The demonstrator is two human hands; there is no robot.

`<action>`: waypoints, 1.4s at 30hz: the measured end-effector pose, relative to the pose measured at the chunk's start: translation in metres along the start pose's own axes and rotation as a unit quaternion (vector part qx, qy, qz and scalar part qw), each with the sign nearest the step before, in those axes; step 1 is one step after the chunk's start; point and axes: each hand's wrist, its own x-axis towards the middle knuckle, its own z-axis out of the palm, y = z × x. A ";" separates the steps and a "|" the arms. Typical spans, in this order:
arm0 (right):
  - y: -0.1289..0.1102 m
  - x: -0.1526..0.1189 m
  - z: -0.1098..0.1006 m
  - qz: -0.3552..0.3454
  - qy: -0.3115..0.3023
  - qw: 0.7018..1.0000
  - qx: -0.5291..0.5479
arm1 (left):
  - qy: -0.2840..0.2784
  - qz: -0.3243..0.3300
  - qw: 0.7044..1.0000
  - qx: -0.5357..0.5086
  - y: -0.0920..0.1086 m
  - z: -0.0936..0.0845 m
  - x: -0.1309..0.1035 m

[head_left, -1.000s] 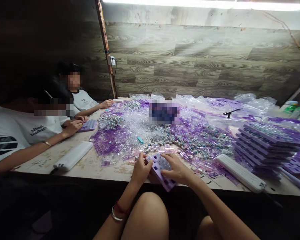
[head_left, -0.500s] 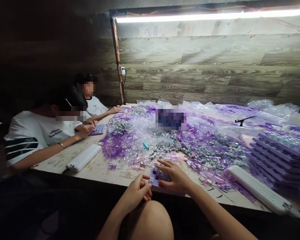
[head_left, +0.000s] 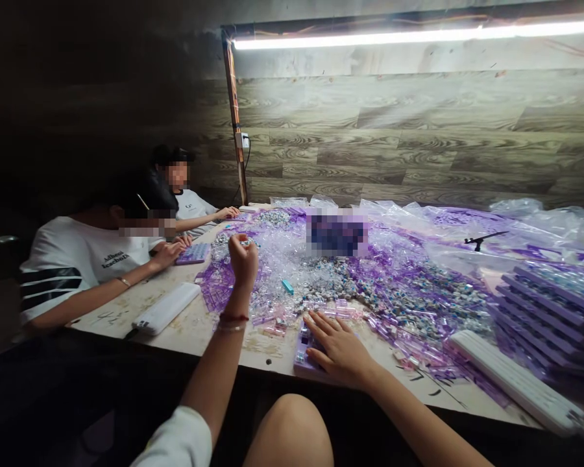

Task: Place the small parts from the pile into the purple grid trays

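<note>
Wood-plank wall (head_left: pixel 418 152) behind the table (head_left: pixel 224 337), lit by a long tube lamp (head_left: pixel 409 34). Clock centred on the tray, 12 toward the wall.

Wearer's right hand (head_left: pixel 338 344): palm down, fingers spread over the purple tray (head_left: pixel 304 364), grasping nothing visible, covering much of it. Tray lies at the table's near edge, small clear pieces in the part that shows. Left hand (head_left: pixel 244 259): raised at 11 o'clock, clenched into a loose fist in front of the heap; cannot tell whether anything is inside. Red cord (head_left: pixel 233 318) and pale bangle (head_left: pixel 232 328) on that wrist. Bare knee (head_left: pixel 292 431) at 6.

Heap (head_left: pixel 282 250) of purple and clear plastic, with mixed small grey, white and blue bits, spreads from 10 round to 2. Teal piece (head_left: pixel 287 287) near 11, on the heap's near side. Pixelated patch (head_left: pixel 337 235) at 12; whatever it covers is unreadable. Clear bags (head_left: pixel 394 211) beyond, toward 1.

White power strip (head_left: pixel 168 309) at 10; another strip (head_left: pixel 516 381) at 3, just below a stack (head_left: pixel 547 318) of purple trays. Small black stand (head_left: pixel 479 242) between 1 and 2.

Two people at 10: nearer person (head_left: pixel 92 259), both hands at a second tray (head_left: pixel 193 253); farther person (head_left: pixel 189 206), forearm on the table.
</note>
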 end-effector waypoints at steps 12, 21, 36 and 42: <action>0.014 0.001 -0.010 -0.045 -0.014 0.999 -0.003 | -0.363 0.150 0.903 0.174 -0.057 0.033 0.010; 0.051 -0.001 -0.003 0.089 0.163 0.981 0.056 | -0.335 0.156 0.912 0.178 -0.053 0.040 0.007; 0.091 0.040 0.006 0.300 0.208 0.928 -0.069 | -0.523 0.063 0.794 -0.304 0.026 0.077 -0.107; 0.102 0.052 0.007 0.326 0.241 0.911 -0.082 | -0.530 0.218 0.772 -0.274 0.023 0.059 -0.119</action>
